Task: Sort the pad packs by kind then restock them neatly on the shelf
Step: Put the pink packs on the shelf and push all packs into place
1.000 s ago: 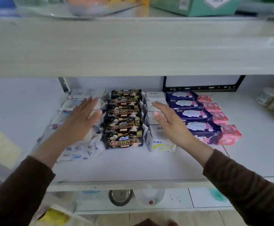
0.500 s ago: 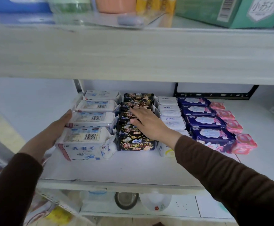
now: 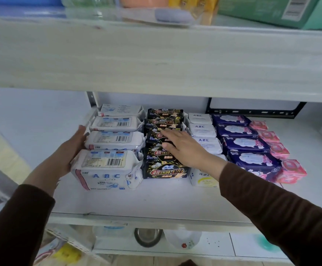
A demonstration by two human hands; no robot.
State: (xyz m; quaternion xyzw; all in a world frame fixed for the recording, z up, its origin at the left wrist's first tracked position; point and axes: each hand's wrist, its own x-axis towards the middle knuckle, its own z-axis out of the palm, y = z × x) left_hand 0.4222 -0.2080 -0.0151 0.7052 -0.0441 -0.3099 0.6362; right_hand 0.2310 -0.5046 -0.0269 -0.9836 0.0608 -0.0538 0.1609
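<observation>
A person's left hand [image 3: 73,148], fingers straight, presses flat against the outer side of a row of large white packs [image 3: 114,143] on a white shelf [image 3: 156,200]. Beside them, the right hand [image 3: 183,146] rests open, palm down, on a row of black packs [image 3: 164,169]. Further right stand small white packs [image 3: 202,129], purple packs [image 3: 246,144] and pink packs [image 3: 279,150], each in its own row.

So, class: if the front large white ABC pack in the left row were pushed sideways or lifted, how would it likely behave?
The front white ABC pack looks soft: its film wrapper bulges and creases at the ends, so it would probably dent rather than stay rigid. The glossy film suggests it slides easily on the shelf. It stands on a narrow edge, so it might topple if pushed high up.
</observation>
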